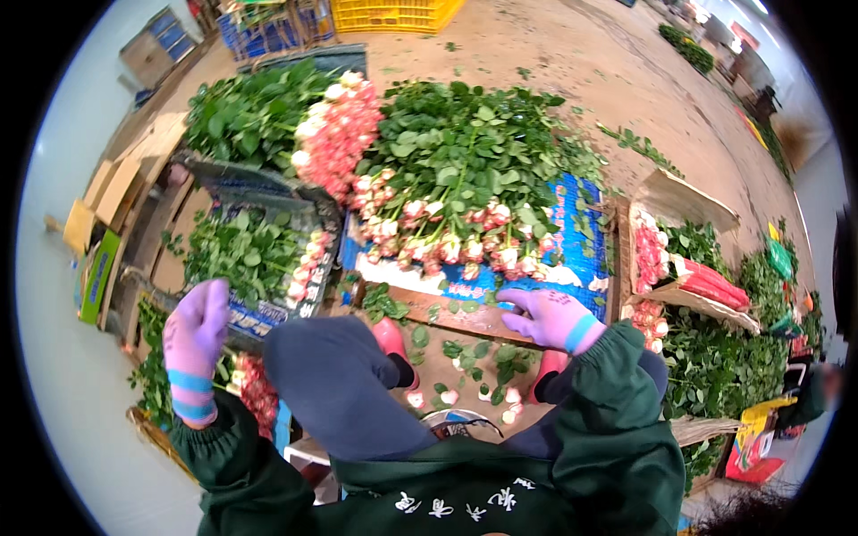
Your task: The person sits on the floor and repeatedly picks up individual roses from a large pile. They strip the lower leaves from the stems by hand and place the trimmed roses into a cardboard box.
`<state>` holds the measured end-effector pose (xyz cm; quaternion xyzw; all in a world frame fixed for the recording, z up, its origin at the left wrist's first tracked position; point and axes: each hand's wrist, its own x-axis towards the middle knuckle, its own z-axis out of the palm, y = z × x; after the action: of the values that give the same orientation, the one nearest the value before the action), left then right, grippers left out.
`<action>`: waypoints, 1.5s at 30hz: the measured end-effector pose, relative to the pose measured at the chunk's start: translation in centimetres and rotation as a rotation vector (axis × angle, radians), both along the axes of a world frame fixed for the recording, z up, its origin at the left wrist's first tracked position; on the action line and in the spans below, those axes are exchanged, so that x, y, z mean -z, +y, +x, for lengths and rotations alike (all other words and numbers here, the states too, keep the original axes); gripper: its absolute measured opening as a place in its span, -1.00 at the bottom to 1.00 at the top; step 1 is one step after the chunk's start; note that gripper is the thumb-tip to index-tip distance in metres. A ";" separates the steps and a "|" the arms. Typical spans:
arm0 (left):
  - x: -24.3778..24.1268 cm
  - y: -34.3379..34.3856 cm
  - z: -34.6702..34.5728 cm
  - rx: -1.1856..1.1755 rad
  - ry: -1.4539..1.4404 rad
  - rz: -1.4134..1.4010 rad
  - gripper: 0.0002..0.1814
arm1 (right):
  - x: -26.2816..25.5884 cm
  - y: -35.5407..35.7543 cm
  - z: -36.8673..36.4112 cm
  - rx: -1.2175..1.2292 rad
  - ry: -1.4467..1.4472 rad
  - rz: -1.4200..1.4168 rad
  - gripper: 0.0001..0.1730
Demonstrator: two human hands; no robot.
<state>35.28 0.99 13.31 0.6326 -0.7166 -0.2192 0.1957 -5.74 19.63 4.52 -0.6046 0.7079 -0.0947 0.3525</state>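
My left hand (pixel 196 325), in a lilac knit glove with blue cuff bands, is raised beside a dark sling-like holder (pixel 265 187). Its fingers lie close together; I see nothing in them, but their inner side is hidden. Near it, a small row of pink-and-white roses (pixel 307 264) lies in the holder, leafy stems to the left. My right hand (pixel 553 318), gloved alike, hovers at the front wooden edge (pixel 456 313) of the work table, fingers apart and holding nothing. Beyond it, a heap of cut roses (pixel 462 248) lies on blue printed sheeting (pixel 576 221), blooms towards me.
A large stack of roses (pixel 342 134) stands at the back left. Paper-wrapped roses (pixel 650 251) and a red bundle (pixel 710 291) lie at right. Yellow (pixel 395 15) and blue crates (pixel 268 30) stand behind. Fallen leaves and petals (pixel 449 396) lie between my pink boots (pixel 391 342). A person (pixel 814 395) is at far right.
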 end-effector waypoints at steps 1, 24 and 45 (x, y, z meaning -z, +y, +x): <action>-0.1 -0.3 -4.5 0.172 -0.009 -0.168 -0.59 | 0.4 -0.2 -1.0 0.026 0.031 -0.008 -0.48; 38.2 -21.5 -34.7 0.477 -0.238 0.159 -0.58 | 2.9 -0.3 -9.6 0.150 0.179 -0.044 -0.68; 8.3 -2.6 -32.3 0.619 0.719 0.237 -0.60 | 3.0 -0.4 -5.3 0.063 0.242 0.022 -0.61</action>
<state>2.96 -1.61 5.03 0.2919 -0.7283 -0.5517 0.2829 -11.05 19.28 1.52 -0.5852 0.7650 -0.0243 0.2679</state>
